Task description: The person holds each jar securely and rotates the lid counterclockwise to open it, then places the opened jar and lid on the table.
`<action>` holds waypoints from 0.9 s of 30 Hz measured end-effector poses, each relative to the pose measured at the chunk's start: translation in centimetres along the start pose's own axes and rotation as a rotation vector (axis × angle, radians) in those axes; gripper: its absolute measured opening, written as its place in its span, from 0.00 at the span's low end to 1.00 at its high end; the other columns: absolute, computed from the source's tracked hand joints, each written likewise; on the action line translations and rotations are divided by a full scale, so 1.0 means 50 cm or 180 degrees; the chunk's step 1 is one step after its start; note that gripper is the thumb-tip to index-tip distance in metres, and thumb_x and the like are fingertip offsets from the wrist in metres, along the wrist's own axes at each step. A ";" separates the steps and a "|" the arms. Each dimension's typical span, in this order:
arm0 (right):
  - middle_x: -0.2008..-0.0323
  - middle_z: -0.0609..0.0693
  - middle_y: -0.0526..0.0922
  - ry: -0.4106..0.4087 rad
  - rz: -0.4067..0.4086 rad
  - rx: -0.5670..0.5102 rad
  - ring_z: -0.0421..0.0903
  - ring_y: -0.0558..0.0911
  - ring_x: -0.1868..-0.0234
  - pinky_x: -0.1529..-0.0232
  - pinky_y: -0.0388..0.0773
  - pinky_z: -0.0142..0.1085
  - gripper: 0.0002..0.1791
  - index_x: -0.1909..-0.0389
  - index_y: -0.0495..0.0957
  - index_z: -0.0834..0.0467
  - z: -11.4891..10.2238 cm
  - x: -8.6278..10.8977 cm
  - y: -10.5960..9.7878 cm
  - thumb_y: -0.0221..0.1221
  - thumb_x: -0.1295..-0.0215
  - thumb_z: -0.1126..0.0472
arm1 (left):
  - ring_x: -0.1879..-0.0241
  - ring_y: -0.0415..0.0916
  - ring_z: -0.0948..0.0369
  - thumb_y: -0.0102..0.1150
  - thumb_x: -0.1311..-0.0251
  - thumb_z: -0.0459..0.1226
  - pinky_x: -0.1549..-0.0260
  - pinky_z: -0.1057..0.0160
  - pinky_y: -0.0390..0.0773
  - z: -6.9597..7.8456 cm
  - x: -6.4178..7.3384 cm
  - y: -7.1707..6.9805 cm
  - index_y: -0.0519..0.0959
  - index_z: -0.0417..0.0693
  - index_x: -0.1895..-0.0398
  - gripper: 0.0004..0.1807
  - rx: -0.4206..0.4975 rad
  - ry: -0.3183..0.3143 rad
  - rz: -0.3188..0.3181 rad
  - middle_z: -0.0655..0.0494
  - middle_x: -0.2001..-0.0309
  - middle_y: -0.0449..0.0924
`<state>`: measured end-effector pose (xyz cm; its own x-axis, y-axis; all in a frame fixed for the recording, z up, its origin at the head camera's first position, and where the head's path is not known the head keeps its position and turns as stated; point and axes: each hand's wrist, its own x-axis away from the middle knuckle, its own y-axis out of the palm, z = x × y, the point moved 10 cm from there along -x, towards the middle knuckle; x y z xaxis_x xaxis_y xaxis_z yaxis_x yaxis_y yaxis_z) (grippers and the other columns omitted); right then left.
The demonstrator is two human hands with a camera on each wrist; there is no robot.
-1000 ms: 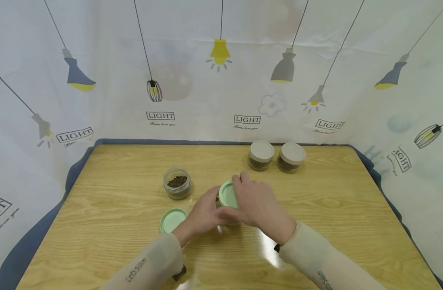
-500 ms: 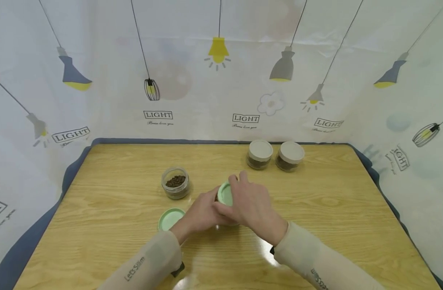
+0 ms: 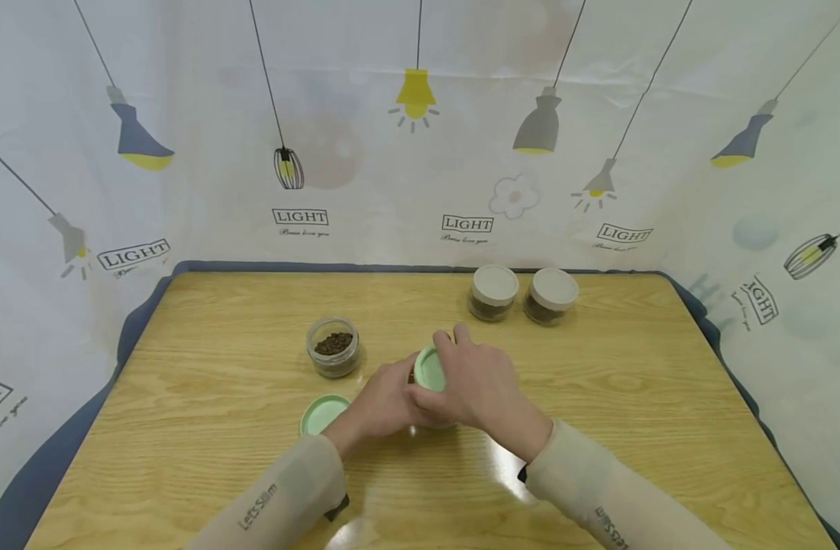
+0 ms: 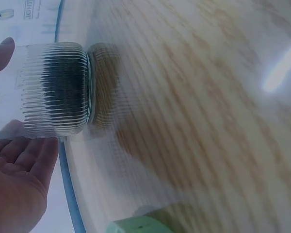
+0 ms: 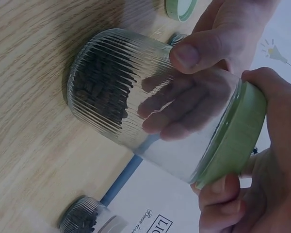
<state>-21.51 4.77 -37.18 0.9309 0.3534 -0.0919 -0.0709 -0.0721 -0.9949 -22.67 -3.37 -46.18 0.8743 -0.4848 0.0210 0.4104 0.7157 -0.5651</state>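
Observation:
In the right wrist view a ribbed glass jar [image 5: 99, 92] stands on the table with dark brown beans, like coffee beans, in its lower part. A green lid [image 5: 240, 133] caps it. My left hand [image 3: 386, 401] holds the jar's side, thumb on one face and fingers round the other. Over the top, my right hand [image 3: 482, 382] grips the lid's rim between thumb and fingers. On the left lies a second green lid [image 3: 324, 415], flat on the wood. Behind that lid is an uncovered glass jar [image 3: 334, 365] with brown beans inside.
Two glass jars with whitish lids and dark contents, a left one [image 3: 494, 286] and a right one [image 3: 552, 290], stand side by side near the table's back edge. A curtain [image 3: 365, 153] printed with lamps surrounds the wooden table [image 3: 640, 397].
My right thumb has shifted up a little along the lid's edge, and the hand covers slightly more of the lid. The left hand still holds the jar in place.

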 end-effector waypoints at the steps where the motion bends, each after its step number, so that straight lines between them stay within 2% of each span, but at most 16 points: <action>1: 0.63 0.52 0.74 -0.0013 -0.0004 -0.0017 0.46 0.70 0.83 0.85 0.68 0.37 0.40 0.52 0.73 0.55 0.001 0.000 0.000 0.56 0.50 0.24 | 0.47 0.78 0.67 0.74 0.59 0.58 0.45 0.63 0.77 0.000 -0.001 0.000 0.67 0.62 0.32 0.47 -0.0014 -0.0004 -0.0006 0.64 0.46 0.81; 7: 0.62 0.51 0.73 -0.0221 -0.0088 0.0024 0.44 0.69 0.82 0.85 0.68 0.36 0.39 0.50 0.72 0.52 0.002 -0.004 0.009 0.57 0.51 0.24 | 0.49 0.78 0.68 0.72 0.60 0.62 0.46 0.63 0.77 -0.001 -0.004 0.002 0.68 0.65 0.35 0.45 -0.0059 -0.0030 -0.0055 0.67 0.48 0.81; 14: 0.57 0.50 0.73 -0.0753 -0.0231 -0.0012 0.41 0.71 0.79 0.82 0.68 0.33 0.40 0.46 0.71 0.51 -0.007 -0.009 0.010 0.58 0.51 0.25 | 0.48 0.77 0.69 0.74 0.59 0.59 0.44 0.62 0.76 -0.002 -0.004 0.007 0.68 0.64 0.36 0.44 -0.0043 -0.0021 -0.0158 0.69 0.47 0.80; 21: 0.53 0.49 0.74 -0.1376 -0.0340 -0.0085 0.40 0.73 0.72 0.74 0.73 0.30 0.42 0.42 0.71 0.49 -0.019 -0.010 0.002 0.62 0.54 0.28 | 0.47 0.76 0.67 0.73 0.60 0.62 0.43 0.60 0.75 -0.001 -0.002 0.010 0.66 0.62 0.34 0.47 -0.0040 -0.0021 -0.0200 0.65 0.45 0.79; 24: 0.52 0.49 0.74 -0.1399 -0.0384 -0.0165 0.40 0.74 0.71 0.73 0.74 0.30 0.44 0.40 0.70 0.48 -0.017 -0.009 0.001 0.63 0.54 0.27 | 0.45 0.76 0.67 0.74 0.61 0.61 0.42 0.59 0.75 -0.001 -0.001 0.010 0.65 0.62 0.33 0.49 -0.0021 -0.0035 -0.0196 0.64 0.44 0.79; 27: 0.52 0.50 0.74 -0.1287 -0.0425 -0.0223 0.42 0.75 0.70 0.72 0.75 0.32 0.47 0.38 0.70 0.47 -0.010 -0.007 0.000 0.62 0.56 0.24 | 0.45 0.76 0.66 0.75 0.60 0.59 0.41 0.58 0.75 -0.002 -0.001 0.010 0.67 0.62 0.34 0.47 -0.0035 -0.0012 -0.0152 0.64 0.44 0.79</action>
<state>-21.68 4.18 -37.11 0.7139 0.7001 0.0144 0.0782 -0.0593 -0.9952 -22.56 -3.04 -46.52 0.8548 -0.5165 0.0513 0.4490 0.6862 -0.5723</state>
